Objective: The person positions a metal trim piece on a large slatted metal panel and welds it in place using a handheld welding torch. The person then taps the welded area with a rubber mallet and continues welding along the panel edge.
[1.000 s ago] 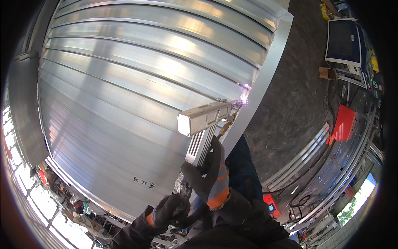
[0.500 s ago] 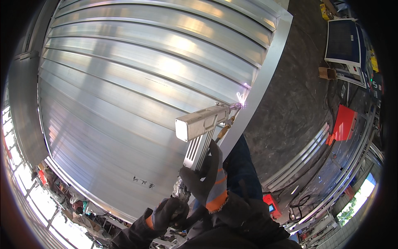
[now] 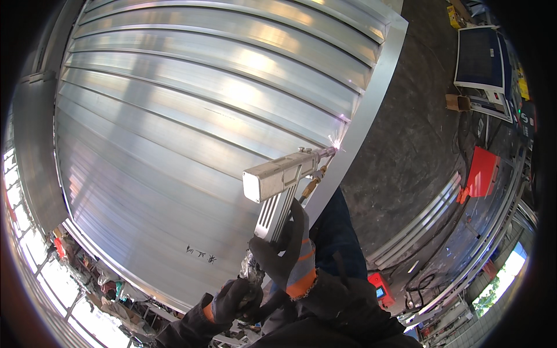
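Observation:
A silver handheld welding gun [image 3: 275, 174] points to the upper right, its nozzle at the inner edge of the frame of a large louvred aluminium panel [image 3: 174, 156]. Bright sparks [image 3: 335, 141] flare at the tip, where a slat meets the frame [image 3: 348, 142]. My right hand [image 3: 287, 252], in a black and grey glove with an orange cuff, is wrapped round the gun's grip. Below it my left hand [image 3: 235, 298], gloved too, is closed round the wrapped cable [image 3: 250, 271] at the bottom of the grip. A brass fitting [image 3: 313, 184] sits under the nozzle.
Dark floor [image 3: 400, 145] lies right of the panel. On it are metal strips [image 3: 418, 223], a red box [image 3: 483, 171], a small red device with a screen [image 3: 381, 290] and a blue and white machine [image 3: 484, 61]. Clutter [image 3: 110, 290] lines the lower left, beyond the panel's edge.
The welding gun has shifted slightly left, with its tip and the sparks a little higher along the frame. Both hands keep their hold.

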Tool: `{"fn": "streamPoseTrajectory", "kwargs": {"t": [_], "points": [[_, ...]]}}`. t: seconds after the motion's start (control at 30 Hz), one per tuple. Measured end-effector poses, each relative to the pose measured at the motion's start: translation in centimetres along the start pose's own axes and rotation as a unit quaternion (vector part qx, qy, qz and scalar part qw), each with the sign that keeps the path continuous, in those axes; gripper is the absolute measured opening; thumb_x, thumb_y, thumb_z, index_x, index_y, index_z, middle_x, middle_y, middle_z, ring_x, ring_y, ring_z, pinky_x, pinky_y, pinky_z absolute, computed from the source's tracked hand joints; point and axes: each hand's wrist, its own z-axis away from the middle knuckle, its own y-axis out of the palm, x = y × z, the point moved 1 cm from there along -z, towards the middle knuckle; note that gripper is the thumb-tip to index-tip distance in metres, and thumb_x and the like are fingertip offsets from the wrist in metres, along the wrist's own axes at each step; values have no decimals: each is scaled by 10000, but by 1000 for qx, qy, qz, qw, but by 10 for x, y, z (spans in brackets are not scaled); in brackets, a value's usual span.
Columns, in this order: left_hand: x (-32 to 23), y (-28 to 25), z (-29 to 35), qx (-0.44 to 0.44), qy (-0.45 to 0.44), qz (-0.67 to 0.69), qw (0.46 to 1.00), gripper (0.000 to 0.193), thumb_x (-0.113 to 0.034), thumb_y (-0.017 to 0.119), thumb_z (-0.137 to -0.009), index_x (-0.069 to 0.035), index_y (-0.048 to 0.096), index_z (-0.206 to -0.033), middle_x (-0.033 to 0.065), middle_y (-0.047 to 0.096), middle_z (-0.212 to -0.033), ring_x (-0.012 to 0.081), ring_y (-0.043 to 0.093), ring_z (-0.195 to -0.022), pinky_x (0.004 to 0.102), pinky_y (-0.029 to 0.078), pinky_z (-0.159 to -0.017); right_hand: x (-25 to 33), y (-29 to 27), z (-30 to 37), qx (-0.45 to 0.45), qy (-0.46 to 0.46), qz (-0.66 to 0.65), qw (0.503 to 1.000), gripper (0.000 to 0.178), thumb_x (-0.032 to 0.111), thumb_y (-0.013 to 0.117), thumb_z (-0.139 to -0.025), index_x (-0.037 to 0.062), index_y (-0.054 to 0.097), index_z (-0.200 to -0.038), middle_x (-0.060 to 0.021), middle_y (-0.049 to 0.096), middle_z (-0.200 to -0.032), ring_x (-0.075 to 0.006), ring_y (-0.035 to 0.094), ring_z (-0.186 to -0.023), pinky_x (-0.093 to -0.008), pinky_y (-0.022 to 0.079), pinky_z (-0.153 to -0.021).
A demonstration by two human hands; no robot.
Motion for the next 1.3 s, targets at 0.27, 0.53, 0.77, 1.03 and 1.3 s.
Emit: {"fn": "streamPoseTrajectory", "kwargs": {"t": [0.27,0.53,0.77,1.03,1.3], "points": [[11,9,15,-12,58,-35,998,388,-265,364,-1083,1,515,-844,87,544,-635,160,504,-526,309,390,-525,13,-3,8,15,15,-60,998,1046,219,827,-796,-36,162,-1562,-219,537,-1230,-281,663,-972,-412,591,-766],[34,58,23,-71,105,30,991,320,-202,390,-1067,1,520,-857,78,568,-701,147,517,-601,310,411,-580,22,-23,14,89,-59,-31,994,1059,283,827,-791,-50,187,-1568,-247,513,-1304,-319,615,-1093,-471,544,-916],[46,95,21,-109,125,78,983,474,-283,363,-1073,1,526,-731,52,509,-648,139,469,-577,300,379,-577,15,-35,23,78,-153,61,983,995,295,805,-804,-51,229,-1538,-240,542,-1264,-322,618,-1077,-456,548,-890],[55,94,4,-103,77,118,985,513,-333,365,-1071,-21,519,-693,32,468,-625,131,444,-567,295,344,-551,12,-41,11,100,-139,73,983,979,267,798,-793,-43,238,-1535,-231,547,-1248,-312,619,-1065,-456,557,-879],[65,59,6,-121,30,107,986,476,-282,337,-1058,-11,549,-728,51,516,-625,144,484,-575,305,380,-560,-11,-25,16,104,-63,28,992,1019,302,819,-800,-37,226,-1557,-240,526,-1333,-326,596,-1150,-469,538,-944]]}}
